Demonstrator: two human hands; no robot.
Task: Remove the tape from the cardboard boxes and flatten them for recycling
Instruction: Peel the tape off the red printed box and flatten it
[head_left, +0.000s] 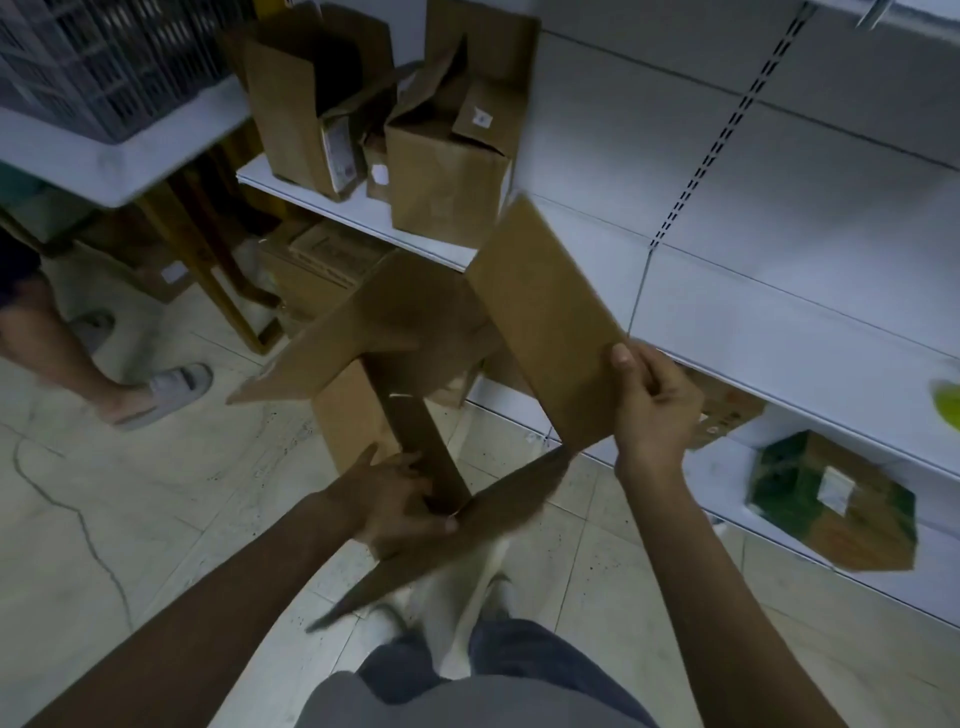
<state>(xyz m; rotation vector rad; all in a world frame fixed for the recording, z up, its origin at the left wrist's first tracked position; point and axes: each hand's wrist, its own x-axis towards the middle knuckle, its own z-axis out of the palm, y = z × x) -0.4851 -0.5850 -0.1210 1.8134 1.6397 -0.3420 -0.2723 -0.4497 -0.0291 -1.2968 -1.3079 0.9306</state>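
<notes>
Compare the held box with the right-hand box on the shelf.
The held box is midair, gripped by the left hand and right hand; the shelf box stands on the shelf. Held box flaps splay wide; shelf box flaps mostly stand up, crumpled. Both are brown cardboard.

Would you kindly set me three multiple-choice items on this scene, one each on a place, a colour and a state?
1. Where do the two upright opened boxes stand?
A. on a chair
B. on the white shelf
C. on a trolley

2. What colour is the print on the carton low on the right?
A. red
B. green
C. purple

3. In what state is the held box?
A. taped shut
B. flaps open
C. pressed flat

Key: 1 B, both rest on its board. 2 B, green patches cover its faces. 3 B, the right hand grips one spread flap and the left hand holds the near edge.
</notes>
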